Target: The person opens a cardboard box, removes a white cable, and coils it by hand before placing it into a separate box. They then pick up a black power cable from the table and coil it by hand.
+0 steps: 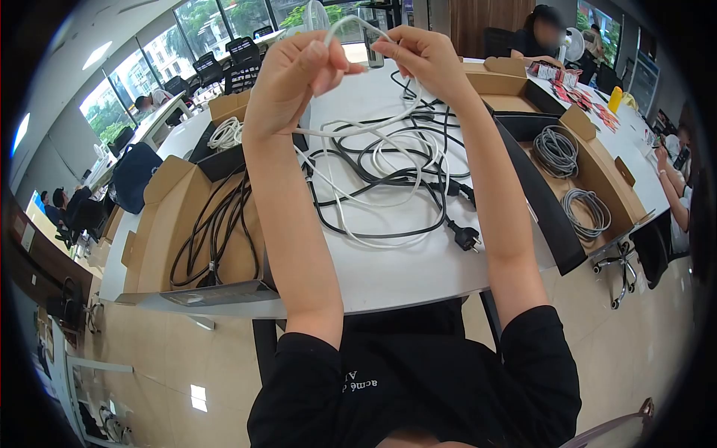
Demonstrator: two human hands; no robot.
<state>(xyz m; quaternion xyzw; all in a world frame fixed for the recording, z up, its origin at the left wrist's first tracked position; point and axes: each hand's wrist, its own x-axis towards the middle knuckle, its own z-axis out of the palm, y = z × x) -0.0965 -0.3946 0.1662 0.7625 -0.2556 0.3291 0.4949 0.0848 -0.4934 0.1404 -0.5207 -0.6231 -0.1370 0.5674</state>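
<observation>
Both hands are raised over the far part of the white table, with a white cable [349, 21] arching between them. My left hand [295, 78] has its thumb and fingers closed on one side of the arch. The other side is pinched between the thumb and fingers of my right hand [426, 63]. Below, more white cable [373, 240] lies in loose loops, mixed with black power cords [403, 178]. A black plug [464, 237] rests near the right side of this tangle. Where each strand runs inside the pile is hard to make out.
An open cardboard box [160, 246] with black cords stands left; another box [616, 179] with coiled grey cables [555, 151] stands right. Coiled white cable [226, 134] sits in a box at the far left. Other people sit at nearby tables.
</observation>
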